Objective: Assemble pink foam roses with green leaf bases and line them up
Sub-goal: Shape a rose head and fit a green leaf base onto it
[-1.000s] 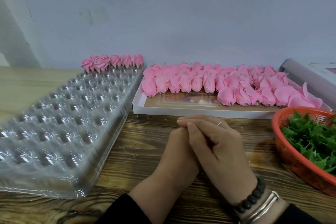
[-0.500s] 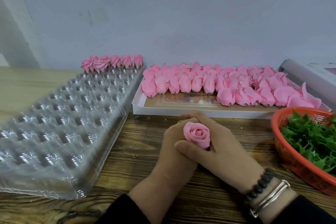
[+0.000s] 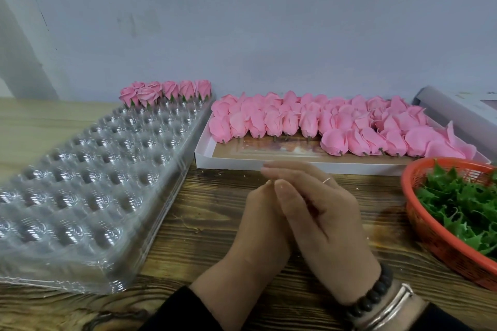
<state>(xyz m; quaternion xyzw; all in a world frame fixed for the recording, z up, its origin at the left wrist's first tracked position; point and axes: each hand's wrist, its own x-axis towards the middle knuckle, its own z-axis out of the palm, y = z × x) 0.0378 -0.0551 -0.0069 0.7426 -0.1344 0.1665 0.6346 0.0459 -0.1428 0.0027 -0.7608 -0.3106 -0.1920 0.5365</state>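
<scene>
My left hand (image 3: 258, 226) and my right hand (image 3: 322, 217) are pressed palm to palm over the wooden table (image 3: 204, 212), with the right hand's straight fingers laid across the left. Nothing shows between the palms, and the space inside them is hidden. Several finished pink roses with green bases (image 3: 166, 93) stand in a row at the far end of the clear plastic cavity tray (image 3: 80, 183). Loose pink rose heads (image 3: 336, 126) fill the back of a white shallow box (image 3: 228, 162). Green leaf bases (image 3: 462, 204) lie in an orange basket (image 3: 415, 220) on the right.
A grey-white carton (image 3: 457, 113) lies at the back right, behind the basket. A pale wall closes off the far side of the table. The cavity tray takes up the whole left side, and the white box sits just beyond my hands.
Half a second ago a pink rose showed between my hands. Now my right hand has slid forward over the left and the rose is out of sight.
</scene>
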